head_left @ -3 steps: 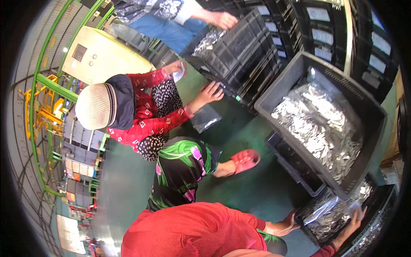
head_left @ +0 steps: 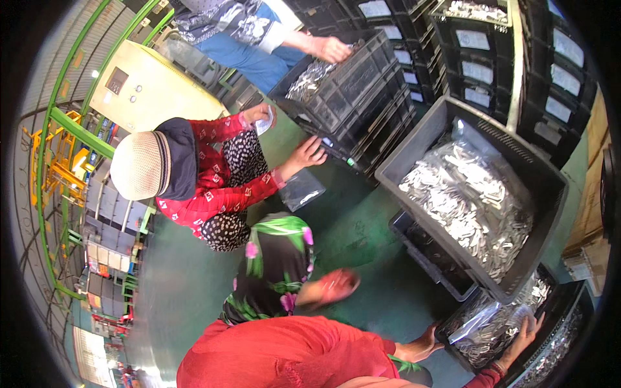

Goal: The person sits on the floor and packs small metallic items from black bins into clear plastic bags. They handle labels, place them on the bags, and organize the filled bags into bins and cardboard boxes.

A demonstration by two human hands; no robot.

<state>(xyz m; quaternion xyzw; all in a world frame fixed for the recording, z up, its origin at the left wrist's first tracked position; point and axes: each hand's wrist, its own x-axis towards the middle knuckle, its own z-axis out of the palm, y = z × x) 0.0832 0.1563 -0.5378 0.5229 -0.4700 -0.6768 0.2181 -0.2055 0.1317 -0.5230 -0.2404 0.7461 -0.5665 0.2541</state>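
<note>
At the lower right, a black crate (head_left: 446, 357) holds silvery metal parts (head_left: 482, 352) and a sheet of clear plastic (head_left: 475, 323). My left hand (head_left: 422, 346) grips its left end, fingertips partly hidden at the rim. On the opposite side my right hand (head_left: 522, 341) holds the crate's edge, with some fingers extended along it. Both arms wear red sleeves. A large grey tub (head_left: 550, 213), overhanging the far end of the crate, carries a clear bag of similar metal pieces (head_left: 466, 207).
Under the tub sits another black bin (head_left: 430, 258). Beyond my right hand lies a black container (head_left: 556, 349) of small metal parts. A crouching co-worker (head_left: 220, 174) in red and another person (head_left: 249, 39) are near stacked black crates (head_left: 362, 84). My shoe (head_left: 333, 286) is on the left.
The view has shifted slightly. My red-shod foot has swung back toward me and to the left, and it is blurred. Both hands keep their hold on the crate.
</note>
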